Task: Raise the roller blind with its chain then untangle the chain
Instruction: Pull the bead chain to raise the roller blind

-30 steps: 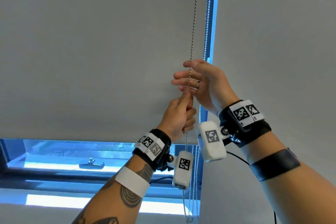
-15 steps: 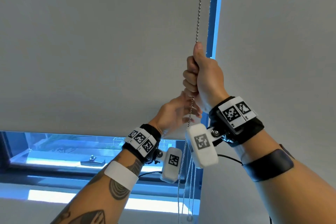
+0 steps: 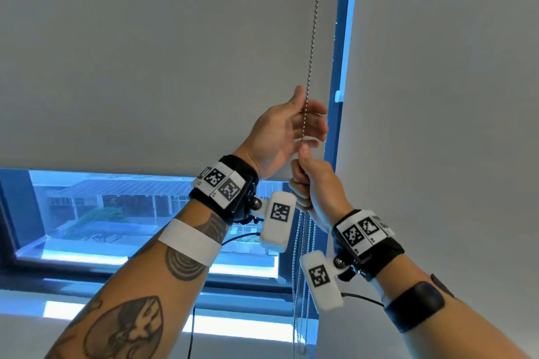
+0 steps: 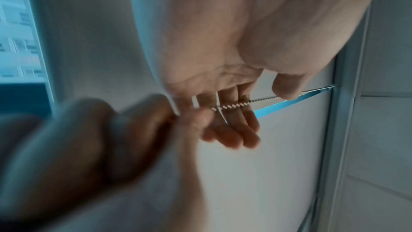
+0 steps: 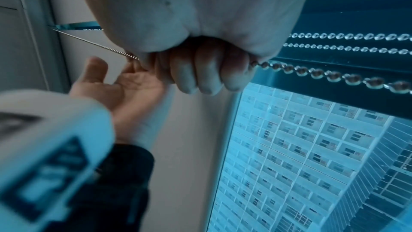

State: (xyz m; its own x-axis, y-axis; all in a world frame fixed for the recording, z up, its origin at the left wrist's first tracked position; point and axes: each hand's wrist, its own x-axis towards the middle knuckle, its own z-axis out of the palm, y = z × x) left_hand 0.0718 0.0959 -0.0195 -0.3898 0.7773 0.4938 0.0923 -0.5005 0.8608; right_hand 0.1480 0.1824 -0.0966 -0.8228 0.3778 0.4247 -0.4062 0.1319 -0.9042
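Observation:
The grey roller blind (image 3: 145,67) covers most of the window, and its bottom edge leaves a strip of glass bare. The metal bead chain (image 3: 313,38) runs down along the blind's right side. My right hand (image 3: 310,183) grips the chain in a fist, thumb up; its curled fingers (image 5: 200,73) close round the beads (image 5: 312,73). Just above it is my left hand (image 3: 294,122), open, palm towards the chain. The chain (image 4: 234,107) crosses its straight fingers (image 4: 236,130), and the thumb stays apart. Loose loops of chain (image 3: 303,271) hang below my right fist.
The blue window frame (image 3: 338,67) stands just right of the chain, with a grey wall (image 3: 437,96) beyond it. Below the blind are the window glass (image 3: 116,207) and the sill (image 3: 87,274). Cables hang from both wrist cameras.
My right fist has come down with the chain from its higher grip. My left hand has let go below, risen above it and opened. The blind's bottom edge sits higher.

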